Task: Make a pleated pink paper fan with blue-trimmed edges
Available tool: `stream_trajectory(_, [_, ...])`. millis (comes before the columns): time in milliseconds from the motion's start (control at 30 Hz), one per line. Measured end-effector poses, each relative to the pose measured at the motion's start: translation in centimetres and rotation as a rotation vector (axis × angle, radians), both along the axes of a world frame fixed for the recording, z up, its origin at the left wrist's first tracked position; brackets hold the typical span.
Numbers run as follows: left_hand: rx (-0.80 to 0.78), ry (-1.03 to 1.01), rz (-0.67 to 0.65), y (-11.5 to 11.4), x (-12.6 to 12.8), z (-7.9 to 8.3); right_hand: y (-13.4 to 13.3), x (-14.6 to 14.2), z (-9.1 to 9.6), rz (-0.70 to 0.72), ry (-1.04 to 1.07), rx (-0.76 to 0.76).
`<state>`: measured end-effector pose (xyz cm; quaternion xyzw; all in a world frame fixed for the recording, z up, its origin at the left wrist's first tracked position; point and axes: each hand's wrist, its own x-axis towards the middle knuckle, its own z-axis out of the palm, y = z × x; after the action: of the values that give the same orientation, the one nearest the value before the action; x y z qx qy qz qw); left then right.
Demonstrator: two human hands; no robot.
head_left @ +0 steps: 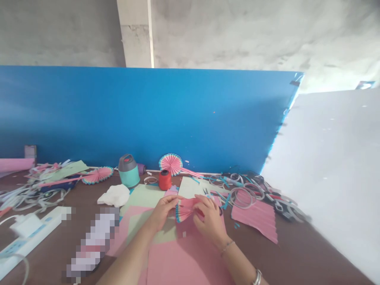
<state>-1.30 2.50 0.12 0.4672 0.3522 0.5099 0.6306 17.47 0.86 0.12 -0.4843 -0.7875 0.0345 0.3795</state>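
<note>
Between my two hands is a pleated pink paper fan (184,212) with a blue-and-white edge, partly spread. My left hand (165,209) pinches its left side between thumb and fingers. On the other side, my right hand (208,215) has its fingers curled over the pink folds and covers part of them. Pink paper sheets (184,261) lie beneath, with pale green paper (142,198) among them. Scissors (207,192) show partly behind my right hand. A red thread spool (165,180) stands just beyond the fan.
A finished round fan (171,163) leans on the blue partition (148,114); another fan (97,175) lies left. A teal-and-grey container (129,171), white tissue (114,195) and power strip (32,237) are leftward. Tangled cables (252,190) and creased pink paper (257,217) lie right.
</note>
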Motion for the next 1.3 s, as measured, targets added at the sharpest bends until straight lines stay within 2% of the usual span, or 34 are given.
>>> stream_trajectory(167, [0.042,-0.013,-0.054,-0.3,0.1,0.4,0.0,-0.1,0.3,-0.084,0.013,-0.027])
stream_trajectory(433, [0.079,0.068,-0.05,-0.4,0.3,0.5,0.2,0.2,0.2,-0.094,0.034,-0.142])
stream_trajectory(667, [0.153,0.158,-0.179,-1.4,0.6,1.3,0.3,0.3,0.2,-0.119,0.065,-0.142])
stream_trajectory(1000, [0.281,0.311,-0.147,-1.2,0.9,0.7,0.6,0.3,0.0,-0.144,0.075,-0.12])
stream_trajectory(1300, [0.256,0.327,0.047,-0.5,0.7,0.7,0.7,0.4,-0.2,-0.103,0.014,-0.113])
